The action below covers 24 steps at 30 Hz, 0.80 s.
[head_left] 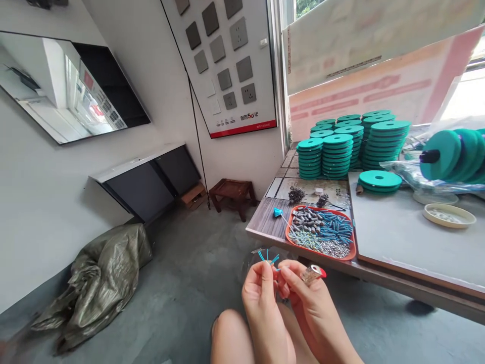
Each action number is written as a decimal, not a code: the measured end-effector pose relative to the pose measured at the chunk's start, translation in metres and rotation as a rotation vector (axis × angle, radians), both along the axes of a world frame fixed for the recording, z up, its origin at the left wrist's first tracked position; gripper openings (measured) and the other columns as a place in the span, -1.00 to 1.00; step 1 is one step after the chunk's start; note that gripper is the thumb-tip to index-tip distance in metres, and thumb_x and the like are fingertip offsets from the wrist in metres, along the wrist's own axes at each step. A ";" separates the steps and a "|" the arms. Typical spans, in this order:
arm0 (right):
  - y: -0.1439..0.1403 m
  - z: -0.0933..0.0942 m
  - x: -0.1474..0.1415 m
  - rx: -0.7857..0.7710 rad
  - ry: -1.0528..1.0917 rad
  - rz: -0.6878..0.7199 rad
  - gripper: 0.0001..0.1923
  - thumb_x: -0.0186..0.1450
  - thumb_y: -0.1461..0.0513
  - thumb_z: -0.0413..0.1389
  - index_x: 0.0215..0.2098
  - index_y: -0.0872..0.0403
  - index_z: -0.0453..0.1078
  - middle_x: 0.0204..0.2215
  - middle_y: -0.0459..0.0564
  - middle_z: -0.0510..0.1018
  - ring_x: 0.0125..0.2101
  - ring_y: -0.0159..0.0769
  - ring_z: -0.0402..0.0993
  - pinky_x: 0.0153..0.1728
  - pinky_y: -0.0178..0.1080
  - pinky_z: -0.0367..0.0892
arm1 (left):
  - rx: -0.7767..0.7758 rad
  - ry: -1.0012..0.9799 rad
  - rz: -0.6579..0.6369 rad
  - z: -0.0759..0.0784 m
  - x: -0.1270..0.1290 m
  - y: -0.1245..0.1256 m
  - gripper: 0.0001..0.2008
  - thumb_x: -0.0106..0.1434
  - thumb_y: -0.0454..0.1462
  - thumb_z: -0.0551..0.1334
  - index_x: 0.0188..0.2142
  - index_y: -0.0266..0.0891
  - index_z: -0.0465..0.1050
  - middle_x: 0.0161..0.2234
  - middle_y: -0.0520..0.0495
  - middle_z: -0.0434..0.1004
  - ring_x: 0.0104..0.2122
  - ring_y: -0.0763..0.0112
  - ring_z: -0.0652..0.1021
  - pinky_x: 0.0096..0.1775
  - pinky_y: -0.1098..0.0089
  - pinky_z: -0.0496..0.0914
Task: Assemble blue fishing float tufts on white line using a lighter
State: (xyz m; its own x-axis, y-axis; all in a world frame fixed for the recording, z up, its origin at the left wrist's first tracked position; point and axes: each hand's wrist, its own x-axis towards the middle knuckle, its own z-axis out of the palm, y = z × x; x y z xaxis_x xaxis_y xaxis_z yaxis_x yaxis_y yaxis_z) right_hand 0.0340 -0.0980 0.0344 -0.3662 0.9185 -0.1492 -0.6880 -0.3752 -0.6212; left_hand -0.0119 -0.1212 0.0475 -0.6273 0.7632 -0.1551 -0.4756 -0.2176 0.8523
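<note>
My left hand is closed in a pinch on several thin blue strands, whose loose ends fan out above the fingertips. Right beside it, my right hand pinches close to the same bundle, where a bit of blue shows between the two hands. A small printed cylinder with a red end is tucked in my right hand, sticking out past the thumb; I cannot make out its exact kind. Both hands are above my knees, in front of the table edge. What lies inside the fingers is hidden.
An orange tray of metal weights, blue spiral pieces and small hardware sits at the table's near corner. Beside it lies a blue-tasselled piece. Behind stand stacked green spools. A wooden stool and crumpled sack are left.
</note>
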 end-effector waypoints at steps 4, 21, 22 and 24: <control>-0.001 -0.002 -0.005 0.016 -0.071 -0.046 -0.72 -0.06 0.10 0.32 -0.55 0.15 0.45 -0.69 -0.13 0.35 -0.62 -0.50 0.20 -0.56 -0.42 0.19 | 0.000 0.051 0.006 -0.007 -0.005 -0.003 -0.69 0.02 -0.08 0.32 -0.55 -0.29 0.35 -0.64 0.07 0.31 -0.61 0.56 0.31 -0.53 0.54 0.26; 0.033 -0.003 0.054 0.042 -0.245 -0.336 -0.71 -0.15 0.10 0.35 -0.56 0.14 0.51 -0.67 -0.06 0.47 -0.64 -0.43 0.28 -0.61 -0.38 0.18 | -0.015 0.220 -0.068 -0.001 0.044 0.039 -0.67 -0.04 -0.05 0.34 -0.51 -0.29 0.41 -0.59 0.01 0.43 -0.59 0.49 0.42 -0.51 0.50 0.35; 0.033 -0.002 0.055 0.033 -0.228 -0.325 -0.70 -0.14 0.10 0.35 -0.54 0.14 0.51 -0.67 -0.07 0.45 -0.63 -0.43 0.28 -0.60 -0.38 0.18 | -0.011 0.202 -0.085 -0.001 0.045 0.039 -0.67 -0.03 -0.05 0.34 -0.52 -0.28 0.40 -0.61 0.03 0.42 -0.61 0.51 0.39 -0.53 0.51 0.33; 0.031 -0.002 0.056 0.016 -0.181 -0.296 -0.70 -0.12 0.09 0.34 -0.52 0.14 0.50 -0.69 -0.10 0.42 -0.63 -0.45 0.26 -0.58 -0.37 0.20 | -0.004 0.182 -0.101 0.001 0.048 0.039 -0.67 -0.02 -0.04 0.33 -0.53 -0.27 0.37 -0.65 0.06 0.38 -0.64 0.54 0.35 -0.56 0.53 0.31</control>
